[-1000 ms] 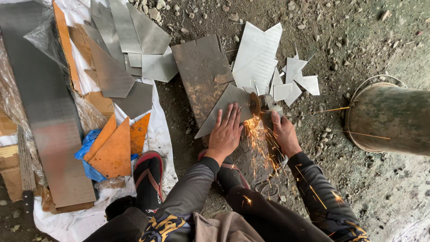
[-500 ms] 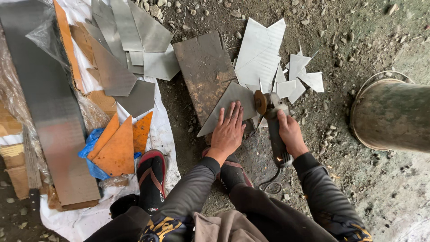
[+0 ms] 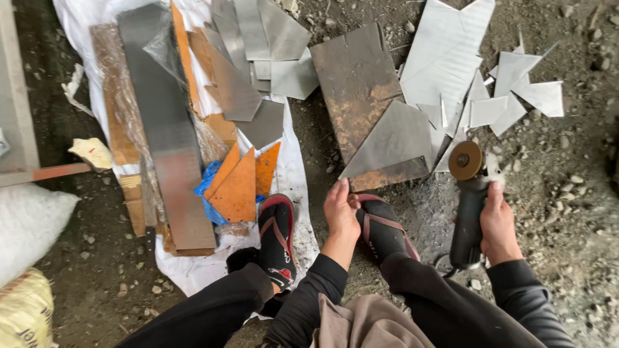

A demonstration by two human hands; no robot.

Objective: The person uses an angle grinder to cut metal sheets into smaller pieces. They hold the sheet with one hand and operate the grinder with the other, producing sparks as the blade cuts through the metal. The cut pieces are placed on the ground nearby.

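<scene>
Head view looks down on a squatting person whose right hand (image 3: 500, 222) is wrapped around the dark body of an angle grinder (image 3: 469, 206), its brown disc (image 3: 465, 160) lifted just beside a grey triangular metal sheet (image 3: 393, 140). That sheet lies on a rusty plate (image 3: 356, 84) and hides part of it. The left hand (image 3: 340, 211) rests open, fingers loosely bent, above a sandalled foot (image 3: 380, 225), holding nothing. The grinder's cord is lost under the forearm. Pale cut-offs (image 3: 509, 96) run off the top edge.
</scene>
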